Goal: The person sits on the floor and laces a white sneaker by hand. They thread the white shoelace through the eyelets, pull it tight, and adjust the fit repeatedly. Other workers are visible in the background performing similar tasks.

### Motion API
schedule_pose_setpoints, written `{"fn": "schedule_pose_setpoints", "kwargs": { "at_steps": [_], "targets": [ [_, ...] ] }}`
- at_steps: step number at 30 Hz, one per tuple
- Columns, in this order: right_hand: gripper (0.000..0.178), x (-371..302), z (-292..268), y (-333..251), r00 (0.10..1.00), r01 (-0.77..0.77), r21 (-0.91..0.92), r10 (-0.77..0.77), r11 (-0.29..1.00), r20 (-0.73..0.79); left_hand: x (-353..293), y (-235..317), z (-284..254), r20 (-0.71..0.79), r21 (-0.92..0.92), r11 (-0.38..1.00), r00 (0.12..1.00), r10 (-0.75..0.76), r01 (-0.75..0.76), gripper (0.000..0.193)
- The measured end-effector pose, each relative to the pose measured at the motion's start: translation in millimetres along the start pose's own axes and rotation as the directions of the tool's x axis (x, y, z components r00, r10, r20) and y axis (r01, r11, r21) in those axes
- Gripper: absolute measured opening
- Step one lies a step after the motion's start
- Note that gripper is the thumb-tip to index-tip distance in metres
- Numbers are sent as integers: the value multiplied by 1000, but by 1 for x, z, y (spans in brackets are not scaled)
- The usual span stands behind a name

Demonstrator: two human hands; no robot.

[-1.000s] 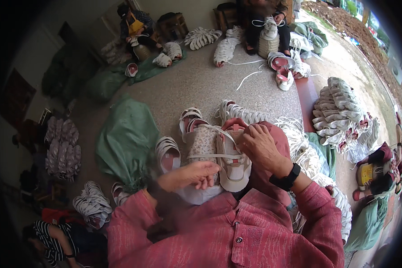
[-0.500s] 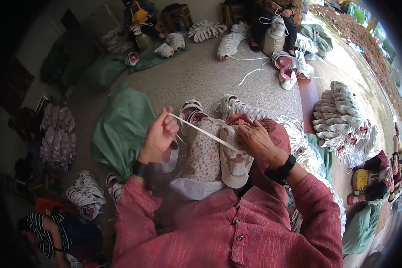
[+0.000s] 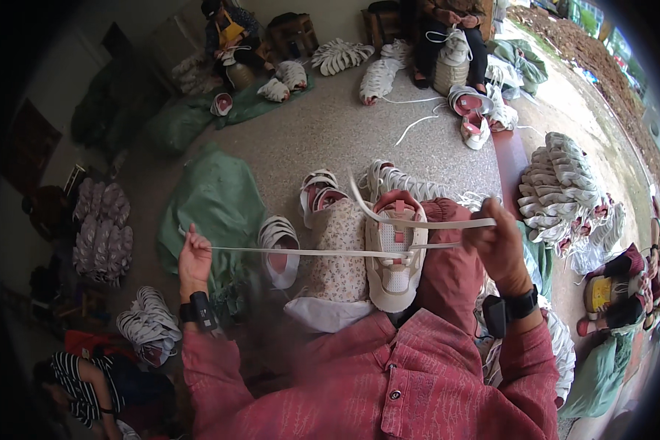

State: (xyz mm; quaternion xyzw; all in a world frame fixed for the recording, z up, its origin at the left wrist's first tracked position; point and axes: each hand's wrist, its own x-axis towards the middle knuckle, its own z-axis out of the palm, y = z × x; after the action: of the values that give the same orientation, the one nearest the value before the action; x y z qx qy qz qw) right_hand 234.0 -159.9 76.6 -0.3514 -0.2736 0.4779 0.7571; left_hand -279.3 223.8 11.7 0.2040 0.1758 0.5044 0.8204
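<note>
A white and beige sneaker upper (image 3: 393, 282) with a pink lining and pink tab stands in my lap, its toe toward me. From it a white shoelace (image 3: 293, 252) runs taut to the left, pinched in my closed left hand (image 3: 194, 258). Out to the right, my right hand (image 3: 497, 246) is closed on the other stretch of lace, with a loose end curling up above the upper. Beside the sneaker upper is a flower-patterned cloth form (image 3: 337, 253). Both hands are well apart from the upper.
White shoe uppers (image 3: 277, 251) lie left of my lap, next to a green sack (image 3: 209, 187). Stacked uppers (image 3: 565, 191) stand at the right, and another bundle (image 3: 150, 323) at the lower left. Co-workers (image 3: 231, 37) sit at the back; another person (image 3: 81, 381) is at lower left.
My hands have spread far apart, the left going left and the right going right away from the upper. The lace is drawn out to both sides.
</note>
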Motion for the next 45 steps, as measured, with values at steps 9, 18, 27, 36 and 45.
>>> {"fn": "schedule_pose_setpoints", "kwargs": {
  "at_steps": [9, 18, 27, 36, 45],
  "targets": [
    [32, -139, -247, -84, 630, -61, -107, -45, 992, -775, -44, 27, -43, -129, 318, 935, 971, 203, -153, 27],
    [24, -45, -45, -33, 926, -365, -671, 179, 645, -331, -27, -150, 127, 238, 945, 285, 938, -252, -163, 25],
    [36, 3, 66, 55, 831, -395, -718, 556, 573, -14, -47, -259, 159, 681, 521, -190, 539, -495, -832, 17],
    [34, 0, 66, 66, 846, -368, -658, 530, 657, 55, -52, -272, 166, 658, 542, -217, 571, -491, -812, 18],
    [39, -10, 67, 71, 877, -365, -566, 478, 739, 58, -60, -276, 164, 662, 532, -280, 598, -451, -799, 18]
  ]
}}
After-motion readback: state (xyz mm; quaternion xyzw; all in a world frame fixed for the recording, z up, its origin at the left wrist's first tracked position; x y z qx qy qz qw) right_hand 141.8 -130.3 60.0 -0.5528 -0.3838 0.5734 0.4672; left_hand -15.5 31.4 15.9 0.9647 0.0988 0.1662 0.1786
